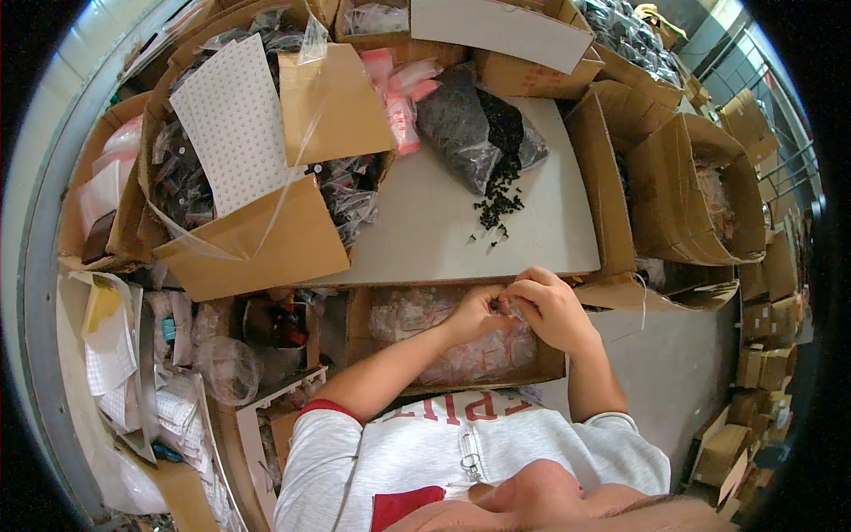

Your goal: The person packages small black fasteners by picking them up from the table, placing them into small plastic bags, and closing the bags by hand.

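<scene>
My left hand (479,314) and my right hand (551,310) meet just past the front edge of the table, over an open cardboard box (554,365). Both have their fingers curled and pinched together. A small dark bit shows between the left fingertips, too small and too covered to name; a clear, shiny edge beside it looks like plastic film. Below the hands, the box holds many clear plastic packets (434,359) with reddish marks. Farther off on the table, small black parts (498,206) spill from a clear plastic bag (456,124).
Pink-and-clear plastic bags (401,111) lie beside the spilled parts on the white table (417,230). At left stands a carton (257,253) of dark packaged items, with a white dotted sheet (232,124) on top. Tall cartons (678,191) line the right side.
</scene>
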A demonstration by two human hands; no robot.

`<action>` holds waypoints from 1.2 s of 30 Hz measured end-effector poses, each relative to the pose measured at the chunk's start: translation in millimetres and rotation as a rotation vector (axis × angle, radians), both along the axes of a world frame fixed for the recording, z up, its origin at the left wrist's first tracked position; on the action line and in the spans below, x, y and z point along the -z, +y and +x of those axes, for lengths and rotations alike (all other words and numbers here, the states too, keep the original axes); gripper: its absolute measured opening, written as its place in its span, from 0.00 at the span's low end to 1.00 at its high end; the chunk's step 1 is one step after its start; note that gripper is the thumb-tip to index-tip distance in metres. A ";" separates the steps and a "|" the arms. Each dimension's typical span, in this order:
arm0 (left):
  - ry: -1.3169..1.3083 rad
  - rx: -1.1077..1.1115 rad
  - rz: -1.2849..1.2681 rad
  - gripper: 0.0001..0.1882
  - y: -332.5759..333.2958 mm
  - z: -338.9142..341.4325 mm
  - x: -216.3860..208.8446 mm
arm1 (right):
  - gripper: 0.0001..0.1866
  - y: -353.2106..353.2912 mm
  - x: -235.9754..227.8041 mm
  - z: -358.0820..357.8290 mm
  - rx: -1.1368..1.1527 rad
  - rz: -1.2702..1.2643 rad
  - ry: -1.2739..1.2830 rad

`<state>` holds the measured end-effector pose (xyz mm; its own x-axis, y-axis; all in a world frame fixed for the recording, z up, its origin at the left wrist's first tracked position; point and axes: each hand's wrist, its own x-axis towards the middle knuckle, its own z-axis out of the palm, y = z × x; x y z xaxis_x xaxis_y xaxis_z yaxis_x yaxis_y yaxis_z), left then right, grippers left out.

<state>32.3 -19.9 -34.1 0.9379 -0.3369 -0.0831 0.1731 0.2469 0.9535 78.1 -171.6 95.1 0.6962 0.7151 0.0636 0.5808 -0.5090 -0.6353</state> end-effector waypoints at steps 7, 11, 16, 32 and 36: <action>-0.155 -0.104 0.046 0.10 12.1 -4.4 -32.4 | 0.13 -1.1 -8.9 -7.0 -0.094 0.114 -0.082; -0.394 -0.091 0.260 0.11 17.5 -8.0 -35.3 | 0.14 0.6 -6.0 -10.7 -0.097 0.107 -0.081; -0.347 -0.089 0.205 0.13 14.9 -8.5 -41.5 | 0.16 5.8 -6.2 -11.7 -0.133 0.031 -0.164; -0.343 -0.153 0.248 0.10 14.4 -8.2 -36.0 | 0.14 4.4 -0.2 -17.1 -0.153 0.057 -0.092; -0.273 -0.064 0.219 0.12 18.9 -7.1 -40.2 | 0.12 1.2 -5.4 -15.6 -0.139 0.085 -0.020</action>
<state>25.2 -1.0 6.1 0.9541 -0.2784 0.1100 -0.1048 0.0337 0.9939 62.5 -170.3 100.5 0.5892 0.7956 0.1412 0.6550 -0.3679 -0.6600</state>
